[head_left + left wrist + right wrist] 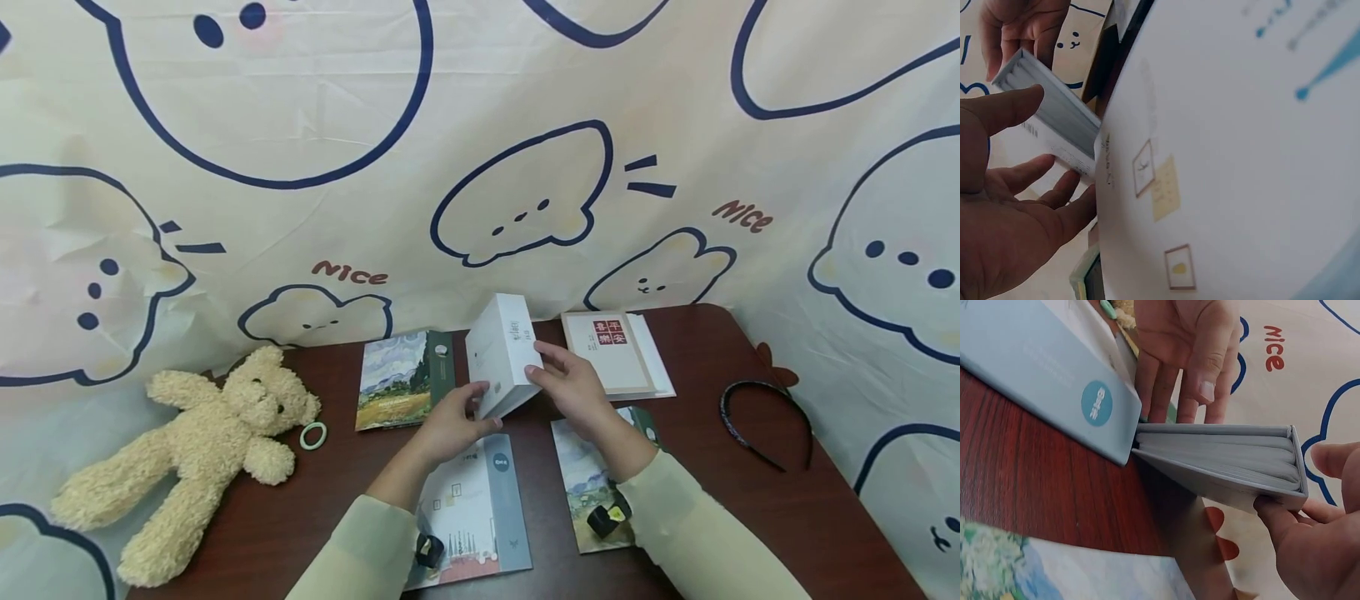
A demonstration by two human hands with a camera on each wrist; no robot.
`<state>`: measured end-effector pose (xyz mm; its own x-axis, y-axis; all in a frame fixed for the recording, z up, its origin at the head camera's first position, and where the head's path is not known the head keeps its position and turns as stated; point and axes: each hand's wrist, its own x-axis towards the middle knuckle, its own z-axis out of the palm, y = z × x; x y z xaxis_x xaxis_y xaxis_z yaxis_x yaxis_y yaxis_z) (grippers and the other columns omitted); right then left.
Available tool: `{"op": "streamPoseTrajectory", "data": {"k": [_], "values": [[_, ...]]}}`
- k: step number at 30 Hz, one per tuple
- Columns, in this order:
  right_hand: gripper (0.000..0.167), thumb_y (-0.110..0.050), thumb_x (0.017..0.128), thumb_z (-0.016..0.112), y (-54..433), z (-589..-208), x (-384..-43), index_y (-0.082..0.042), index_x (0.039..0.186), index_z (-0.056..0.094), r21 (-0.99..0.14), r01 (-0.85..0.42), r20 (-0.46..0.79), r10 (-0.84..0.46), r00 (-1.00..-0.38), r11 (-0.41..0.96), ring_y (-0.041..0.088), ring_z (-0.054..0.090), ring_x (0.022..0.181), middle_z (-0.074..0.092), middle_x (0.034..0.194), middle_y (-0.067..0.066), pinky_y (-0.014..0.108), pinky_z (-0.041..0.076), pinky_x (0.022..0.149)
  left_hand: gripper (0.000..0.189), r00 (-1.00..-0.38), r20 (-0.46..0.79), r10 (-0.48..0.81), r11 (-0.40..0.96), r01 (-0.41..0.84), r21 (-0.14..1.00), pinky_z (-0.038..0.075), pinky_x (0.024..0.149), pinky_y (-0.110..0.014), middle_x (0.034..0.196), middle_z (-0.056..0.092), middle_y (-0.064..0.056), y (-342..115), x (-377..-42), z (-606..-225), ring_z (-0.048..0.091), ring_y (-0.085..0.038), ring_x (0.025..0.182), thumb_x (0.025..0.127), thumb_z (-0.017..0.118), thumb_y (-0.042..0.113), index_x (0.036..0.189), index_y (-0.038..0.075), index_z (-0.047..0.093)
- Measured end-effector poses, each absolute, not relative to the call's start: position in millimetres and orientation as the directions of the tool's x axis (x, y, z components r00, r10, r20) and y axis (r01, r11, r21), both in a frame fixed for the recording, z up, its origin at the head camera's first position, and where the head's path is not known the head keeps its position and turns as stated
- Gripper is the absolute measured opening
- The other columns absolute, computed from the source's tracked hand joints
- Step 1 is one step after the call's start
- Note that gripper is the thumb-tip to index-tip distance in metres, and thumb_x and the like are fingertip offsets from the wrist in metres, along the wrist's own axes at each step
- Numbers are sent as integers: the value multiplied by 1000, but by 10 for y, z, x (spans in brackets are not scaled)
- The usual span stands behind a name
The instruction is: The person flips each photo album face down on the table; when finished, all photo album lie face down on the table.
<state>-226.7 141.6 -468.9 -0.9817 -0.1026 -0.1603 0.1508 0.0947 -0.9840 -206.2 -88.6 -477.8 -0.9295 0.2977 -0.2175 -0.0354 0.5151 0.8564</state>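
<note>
A thick white hardcover book (492,358) stands tilted near the back of the table, held between both hands. My left hand (453,425) grips its lower left side; in the left wrist view the thumb lies over the page-edge side and the fingers touch the cover. My right hand (576,390) holds the right side, thumb and fingers at the edge by the spine. The right wrist view shows the grey-white page edges (1222,459) between the covers. Below the left hand lies a white book with a blue-grey strip (468,508). A landscape-painting book (581,492) lies under the right forearm, partly covered.
Another painting-covered book with a green strip (397,383) lies back left. A cream book with red characters (603,358) rests on a white one at back right. A teddy bear (206,458) and pale green ring (312,436) are left; a black headband (750,417) is right.
</note>
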Motion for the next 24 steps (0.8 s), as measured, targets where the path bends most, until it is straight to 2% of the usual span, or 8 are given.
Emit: {"op": "streamPoseTrajectory", "data": {"k": [10, 16, 24], "values": [[67, -32, 97, 75, 1495, -4770, -2266, -10, 154, 48, -969, 147, -159, -43, -986, 196, 31, 52, 140, 50, 154, 17, 42, 49, 107, 66, -922, -243, 301, 542, -45, 839, 45, 107, -59, 152, 51, -18, -873, -2061, -4816, 50, -42, 138, 94, 77, 27, 153, 10, 51], [71, -29, 96, 77, 1537, -4845, -2274, -6, 155, 46, -968, 121, -134, -44, -990, 220, 32, 51, 140, 49, 155, 19, 44, 48, 108, 67, -916, -249, 314, 547, -40, 836, 45, 106, -58, 150, 52, -22, -875, -2056, -4821, 50, -42, 138, 95, 76, 27, 154, 10, 49], [69, -25, 96, 75, 1585, -4944, -2302, -3, 155, 45, -955, 134, -146, -25, -989, 264, 34, 47, 143, 45, 158, 21, 45, 46, 110, 67, -913, -263, 313, 545, -54, 837, 43, 108, -58, 152, 51, -22, -887, -2042, -4825, 49, -41, 139, 96, 74, 31, 155, 12, 48]]}}
